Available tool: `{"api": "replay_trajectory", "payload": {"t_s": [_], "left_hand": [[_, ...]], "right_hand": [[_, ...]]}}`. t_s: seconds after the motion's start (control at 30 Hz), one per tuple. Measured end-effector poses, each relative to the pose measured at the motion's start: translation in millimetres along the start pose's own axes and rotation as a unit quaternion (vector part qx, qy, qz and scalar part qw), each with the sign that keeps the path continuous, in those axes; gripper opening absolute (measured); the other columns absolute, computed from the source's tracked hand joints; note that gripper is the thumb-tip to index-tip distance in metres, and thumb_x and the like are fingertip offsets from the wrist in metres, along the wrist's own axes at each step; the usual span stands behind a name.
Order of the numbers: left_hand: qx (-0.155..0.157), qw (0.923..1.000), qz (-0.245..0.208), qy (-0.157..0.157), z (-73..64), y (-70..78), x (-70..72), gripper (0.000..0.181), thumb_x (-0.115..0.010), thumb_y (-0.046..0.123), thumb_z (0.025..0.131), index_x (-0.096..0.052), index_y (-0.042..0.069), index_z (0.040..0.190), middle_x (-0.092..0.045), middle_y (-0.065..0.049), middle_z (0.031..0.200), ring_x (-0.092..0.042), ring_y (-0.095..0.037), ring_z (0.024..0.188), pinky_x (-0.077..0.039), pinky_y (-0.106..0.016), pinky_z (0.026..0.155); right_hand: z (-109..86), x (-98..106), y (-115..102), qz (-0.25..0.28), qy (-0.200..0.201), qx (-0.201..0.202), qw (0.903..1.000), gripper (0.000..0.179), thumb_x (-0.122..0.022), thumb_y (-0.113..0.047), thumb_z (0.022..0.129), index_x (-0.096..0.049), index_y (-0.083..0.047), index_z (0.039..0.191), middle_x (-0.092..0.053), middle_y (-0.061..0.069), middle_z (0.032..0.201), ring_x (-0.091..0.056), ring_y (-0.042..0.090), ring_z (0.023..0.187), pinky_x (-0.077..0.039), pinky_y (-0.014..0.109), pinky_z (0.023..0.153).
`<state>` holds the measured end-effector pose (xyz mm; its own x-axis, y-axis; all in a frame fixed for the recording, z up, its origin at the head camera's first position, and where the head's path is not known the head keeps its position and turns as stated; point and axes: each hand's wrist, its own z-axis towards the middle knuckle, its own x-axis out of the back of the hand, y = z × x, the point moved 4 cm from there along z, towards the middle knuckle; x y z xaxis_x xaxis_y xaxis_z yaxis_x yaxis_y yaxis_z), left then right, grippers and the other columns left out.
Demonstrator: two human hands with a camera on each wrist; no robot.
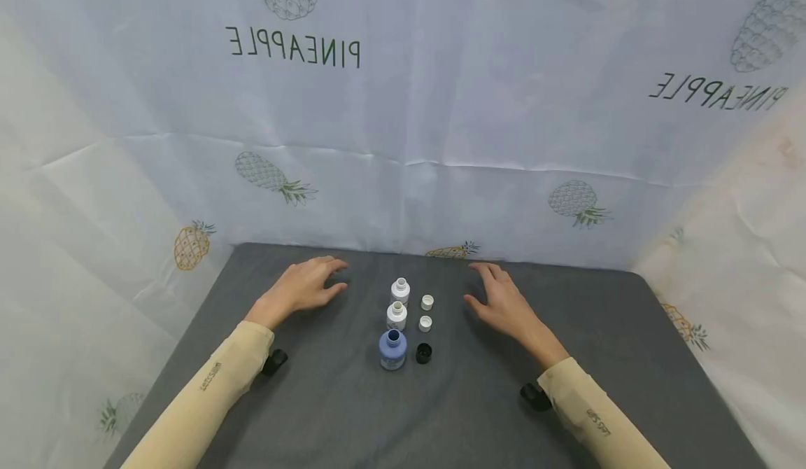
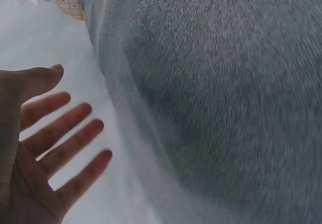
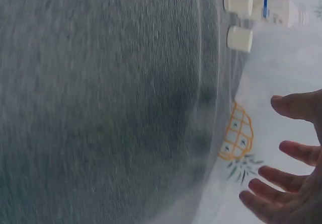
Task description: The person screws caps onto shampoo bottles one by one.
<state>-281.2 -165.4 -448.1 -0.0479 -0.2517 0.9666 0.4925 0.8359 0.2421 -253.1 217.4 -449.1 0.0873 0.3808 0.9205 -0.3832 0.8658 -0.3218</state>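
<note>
Three uncapped bottles (image 1: 397, 317) line up lower centre, caps (image 1: 425, 324) alongside, likely for easy pairing! Left hand (image 1: 307, 284), right hand (image 1: 504, 304): both relaxed, empty.

Mirrored "PINEAPPLE" reads twice on the hanging cloth (image 1: 453, 112).

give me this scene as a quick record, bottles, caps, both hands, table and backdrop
bottle row, back to front: far white bottle, middle white bottle, blue bottle
bottle state: upright, uncapped
cap row, back to front: far white cap, near white cap, black cap
cap position: right of bottles
left hand: left of bottles, holding nothing
right hand: right of caps, holding nothing
table: dark grey
backdrop: pale cloth, pineapple prints
</note>
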Motion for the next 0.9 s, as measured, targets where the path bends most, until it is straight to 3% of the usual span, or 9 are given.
{"api": "replay_trajectory", "payload": {"t_s": [0.13,0.3,0.53,0.73,0.9], "left_hand": [[-0.030,0.9961,-0.083,-0.012,9.7,0.8,-6.9,0.040,-0.074,0.022,0.104,-0.070,0.003,0.139,-0.075,-0.015,0.132,-0.074,-0.031,0.114,-0.063,-0.052,0.096],[-0.073,0.9836,-0.160,-0.040,24.4,6.6,-19.0,0.038,-0.075,0.013,0.102,-0.069,-0.003,0.137,-0.077,-0.017,0.123,-0.075,-0.027,0.107,-0.065,-0.045,0.091],[-0.102,0.9702,-0.211,-0.062,41.9,27.2,-32.7,0.038,-0.076,0.009,0.101,-0.069,-0.003,0.137,-0.078,-0.018,0.125,-0.077,-0.029,0.112,-0.066,-0.040,0.093],[-0.108,0.9559,-0.256,-0.097,53.8,39.3,-44.7,0.040,-0.079,0.009,0.099,-0.070,-0.001,0.137,-0.077,-0.017,0.126,-0.076,-0.027,0.115,-0.066,-0.033,0.096],[-0.116,0.9528,-0.260,-0.106,59.1,48.5,-49.1,0.039,-0.080,0.004,0.098,-0.071,0.000,0.136,-0.077,-0.015,0.124,-0.075,-0.026,0.117,-0.065,-0.035,0.099]], "right_hand": [[1.6,-9.7,-6.7,0.064,0.002,-0.004,0.9979,0.055,-0.079,-0.017,0.099,-0.059,0.002,0.147,-0.061,0.028,0.146,-0.062,0.048,0.134,-0.054,0.066,0.107],[3.4,-24.6,-14.1,0.119,0.004,0.004,0.9929,0.044,-0.080,-0.011,0.098,-0.066,0.001,0.138,-0.069,0.022,0.136,-0.068,0.041,0.128,-0.059,0.059,0.104],[7.5,-40.5,-23.5,0.183,-0.011,-0.014,0.9829,0.034,-0.079,-0.007,0.098,-0.071,0.000,0.130,-0.073,0.020,0.128,-0.073,0.038,0.120,-0.062,0.052,0.104],[10.2,-51.5,-26.5,0.221,-0.011,-0.043,0.9742,0.034,-0.078,-0.003,0.097,-0.070,0.003,0.130,-0.075,0.021,0.126,-0.074,0.036,0.117,-0.063,0.046,0.103],[8.7,-57.2,-27.8,0.238,-0.014,-0.060,0.9693,0.034,-0.079,-0.002,0.096,-0.071,0.003,0.129,-0.075,0.021,0.124,-0.075,0.036,0.114,-0.064,0.044,0.101]]}}
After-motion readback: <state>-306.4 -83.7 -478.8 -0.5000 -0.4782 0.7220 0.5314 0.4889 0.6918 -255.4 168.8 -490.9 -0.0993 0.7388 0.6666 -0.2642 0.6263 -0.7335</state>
